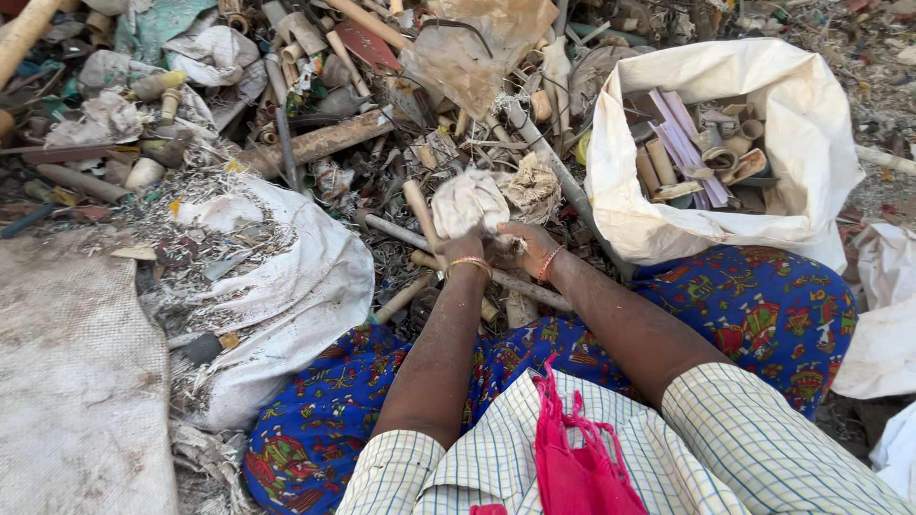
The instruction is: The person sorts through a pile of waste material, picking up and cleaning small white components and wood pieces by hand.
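Note:
Both my hands meet in front of my knees over a heap of scrap. My left hand [465, 246] and my right hand [523, 248] close together on the lower edge of a dirty white cloth [468, 200] that lies crumpled on the pile. Thin bangles circle both wrists. Under the hands a long grey rod [420, 238] and a pale tube [420, 212] cross the debris. Whether the fingers also pinch something smaller is hidden by the cloth.
An open white sack [811, 114] at the right holds tubes, rolls and purple strips. A second white sack [296, 286] at the left is heaped with shredded scrap. A rusty pipe [315, 143] lies among mixed rubbish beyond. A grey woven sheet [76, 381] covers the near left.

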